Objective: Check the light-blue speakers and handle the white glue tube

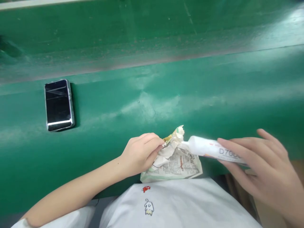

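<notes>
In my right hand (263, 164) is a white glue tube (206, 147) with "D700" and a partly covered mark printed on its side. The tube lies nearly level, its thin nozzle pointing left and touching or very near a crumpled paper (174, 144). My left hand (143, 152) pinches the left side of this paper. A yellowish bit shows by those fingertips; whether it belongs to the paper is unclear. Under the crumpled part spreads a printed sheet (180, 164) at the table's near edge, stained brown in places.
A phone (59, 106) with a dark screen lies face up on the green table (114, 95), far to the left. Behind it rises a green ledge (142, 34) across the whole view. My white shirt (180, 205) is close against the near edge.
</notes>
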